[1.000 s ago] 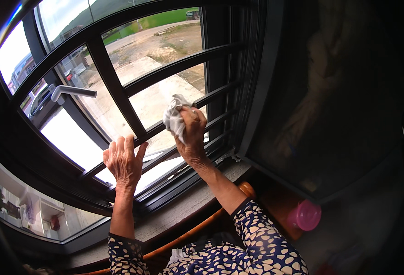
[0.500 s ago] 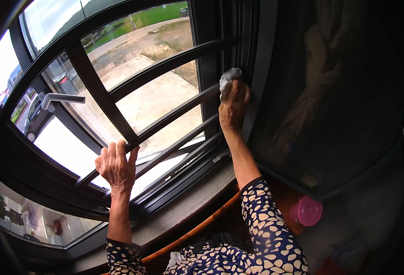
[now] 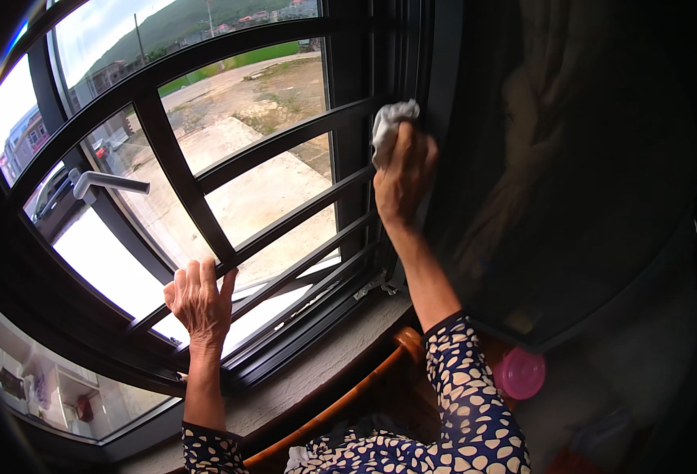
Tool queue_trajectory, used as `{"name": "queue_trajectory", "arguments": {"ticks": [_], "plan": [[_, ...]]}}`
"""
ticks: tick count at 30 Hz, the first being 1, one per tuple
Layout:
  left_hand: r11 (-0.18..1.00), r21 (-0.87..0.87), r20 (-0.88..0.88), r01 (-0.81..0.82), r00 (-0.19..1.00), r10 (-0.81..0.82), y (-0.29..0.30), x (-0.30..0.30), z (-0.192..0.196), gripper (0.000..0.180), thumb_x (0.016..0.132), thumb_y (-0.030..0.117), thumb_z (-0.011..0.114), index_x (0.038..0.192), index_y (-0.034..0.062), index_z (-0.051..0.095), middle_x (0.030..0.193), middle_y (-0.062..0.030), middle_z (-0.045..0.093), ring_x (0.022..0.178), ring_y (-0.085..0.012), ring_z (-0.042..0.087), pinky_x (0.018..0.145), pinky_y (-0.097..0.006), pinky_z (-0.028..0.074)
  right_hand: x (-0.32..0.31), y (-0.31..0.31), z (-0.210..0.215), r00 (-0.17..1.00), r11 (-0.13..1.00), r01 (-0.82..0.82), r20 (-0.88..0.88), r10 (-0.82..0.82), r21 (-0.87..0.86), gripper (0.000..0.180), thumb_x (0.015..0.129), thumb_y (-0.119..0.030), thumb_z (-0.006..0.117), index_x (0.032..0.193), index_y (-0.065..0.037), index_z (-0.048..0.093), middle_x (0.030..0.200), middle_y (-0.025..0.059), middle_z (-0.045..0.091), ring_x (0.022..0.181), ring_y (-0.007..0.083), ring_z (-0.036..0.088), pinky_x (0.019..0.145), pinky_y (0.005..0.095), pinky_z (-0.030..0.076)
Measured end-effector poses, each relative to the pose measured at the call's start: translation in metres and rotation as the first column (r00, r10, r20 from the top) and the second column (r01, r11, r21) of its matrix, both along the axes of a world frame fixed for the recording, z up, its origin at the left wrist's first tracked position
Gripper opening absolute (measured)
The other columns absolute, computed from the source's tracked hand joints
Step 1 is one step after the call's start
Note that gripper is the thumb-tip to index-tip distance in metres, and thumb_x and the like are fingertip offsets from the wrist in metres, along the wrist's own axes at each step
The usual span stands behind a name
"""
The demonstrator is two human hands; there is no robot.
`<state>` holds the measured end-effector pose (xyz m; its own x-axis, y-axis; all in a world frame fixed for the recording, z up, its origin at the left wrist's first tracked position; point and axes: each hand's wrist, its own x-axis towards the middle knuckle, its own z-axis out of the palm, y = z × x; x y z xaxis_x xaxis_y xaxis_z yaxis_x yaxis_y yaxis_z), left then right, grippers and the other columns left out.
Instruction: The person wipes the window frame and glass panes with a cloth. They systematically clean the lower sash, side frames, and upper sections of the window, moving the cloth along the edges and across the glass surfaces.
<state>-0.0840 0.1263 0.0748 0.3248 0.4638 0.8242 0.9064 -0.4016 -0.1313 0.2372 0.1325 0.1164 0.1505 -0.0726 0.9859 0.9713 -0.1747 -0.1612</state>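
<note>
My right hand (image 3: 402, 170) grips a crumpled white cloth (image 3: 388, 120) and presses it against the dark window frame (image 3: 348, 142) at the right end of the black security bars (image 3: 285, 141). My left hand (image 3: 200, 299) rests lower left, fingers curled over a lower bar near the slanted upright bar (image 3: 181, 175). Both forearms come up from below in dark sleeves with white spots.
A silver window handle (image 3: 107, 183) sticks out at the left. A grey stone sill (image 3: 309, 378) runs under the window, with an orange wooden rail (image 3: 340, 401) below it. A pink round object (image 3: 520, 373) lies lower right beside a dark curtain (image 3: 570, 182).
My right hand has slid the cloth from the middle of the bars up and to the right, reaching the frame. My left hand has kept its hold on the lower bar.
</note>
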Motion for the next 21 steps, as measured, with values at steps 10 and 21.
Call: {"name": "queue_trajectory", "arguments": {"ticks": [10,21], "plan": [[1.0,-0.002,0.002,0.014,1.0,-0.014,-0.003,0.004,0.002,0.036,0.072,0.032,0.077,0.095,0.0134,0.056,0.08,-0.0017,0.051,0.075,-0.0206,0.05,0.07,-0.037,0.034,0.033,0.008,0.052,0.773,0.761,0.614,0.354,-0.527,-0.207,0.036,0.086,-0.012,0.06,0.12,0.0,0.061,0.124,0.0141,0.062,0.121,0.0288,0.049,0.087,0.0394,0.04],[1.0,-0.014,0.014,0.019,1.0,-0.019,-0.002,0.004,0.001,0.039,0.074,0.039,0.075,0.095,0.0126,0.056,0.08,-0.0021,0.053,0.075,-0.0209,0.05,0.071,-0.038,0.034,0.038,-0.011,-0.02,0.796,0.777,0.552,0.47,-0.382,-0.303,0.025,0.087,-0.014,0.057,0.106,0.001,0.064,0.113,0.0122,0.065,0.112,0.0253,0.055,0.081,0.0365,0.041]]}}
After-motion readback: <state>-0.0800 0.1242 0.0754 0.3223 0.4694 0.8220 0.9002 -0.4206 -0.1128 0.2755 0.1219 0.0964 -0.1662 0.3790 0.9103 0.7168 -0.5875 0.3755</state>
